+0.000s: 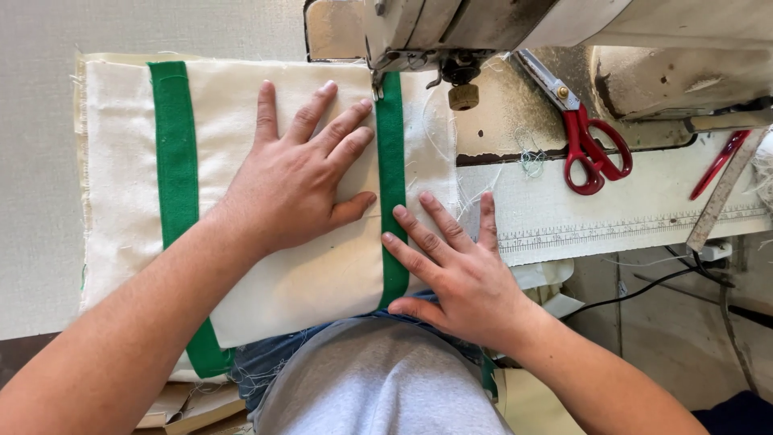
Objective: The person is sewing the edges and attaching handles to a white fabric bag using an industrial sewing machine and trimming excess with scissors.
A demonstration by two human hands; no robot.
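The cloth panel (266,242) is lying on the table (40,161) under both hands, with scissors (592,145) lying right of the sewing machine's needle (378,80).

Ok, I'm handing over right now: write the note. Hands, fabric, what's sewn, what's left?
Left hand: flat on the cream fabric, left of the green strap.
Right hand: fingertips on that strap's right edge.
The strap's far end sits under the sewing machine foot.
Second green strap lies further left, untouched.
Red scissors are on the machine bed, right.
Stitching done or left: cannot tell.
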